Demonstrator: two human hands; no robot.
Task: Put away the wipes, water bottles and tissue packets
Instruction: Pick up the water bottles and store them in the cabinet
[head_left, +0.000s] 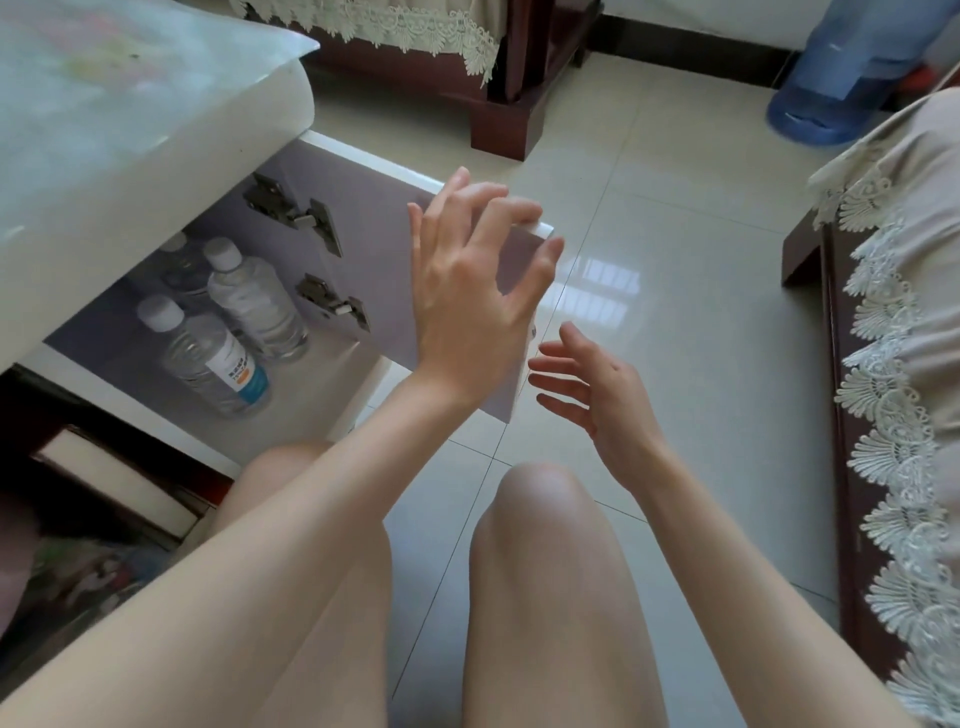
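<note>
Three clear water bottles with white caps stand inside a low white cabinet: one with a blue and orange label in front, another behind it, and a third half hidden at the back. The cabinet door is swung open toward me, its two hinges showing. My left hand is on the door's free edge, fingertips hooked over its top corner. To the right of the door, my right hand hovers with fingers spread, holding nothing. No wipes or tissue packets are in view.
The cabinet's glossy top overhangs at the upper left. My bare knees are close below the door. A lace-covered seat runs along the right, dark wooden furniture stands behind, and a blue water jug lies at the far right.
</note>
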